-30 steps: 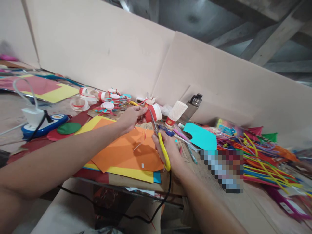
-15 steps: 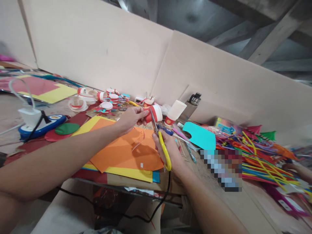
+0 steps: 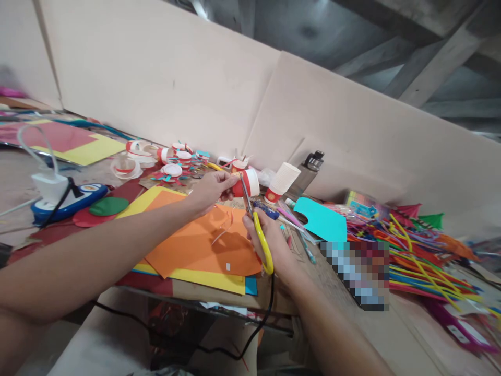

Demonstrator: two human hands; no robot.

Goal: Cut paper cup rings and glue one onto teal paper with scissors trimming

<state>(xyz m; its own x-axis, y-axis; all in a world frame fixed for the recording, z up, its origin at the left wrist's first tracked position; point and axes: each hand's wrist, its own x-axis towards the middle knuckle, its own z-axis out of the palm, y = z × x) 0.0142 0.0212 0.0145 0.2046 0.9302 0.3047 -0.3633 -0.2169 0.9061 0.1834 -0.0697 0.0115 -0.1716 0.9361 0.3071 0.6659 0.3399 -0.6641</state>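
Note:
A red and white paper cup lies on its side in the air, its base end pinched by my left hand. My right hand is closed around the yellow handles of a pair of scissors. The scissor blades point up and touch the red side of the cup. Beneath both hands lie orange sheets on top of yellow ones, with thin curled strips on them. A stack of paper cups leans just right of the held cup.
Cut cup pieces cluster at the back left. A blue power strip with a white charger is on the left. Behind stands a dark bottle. To the right are a turquoise sheet and many coloured pipe cleaners.
The held cup has turned slightly, showing more of its printed side near my left fingers. Another person's hand at the far right has left the view.

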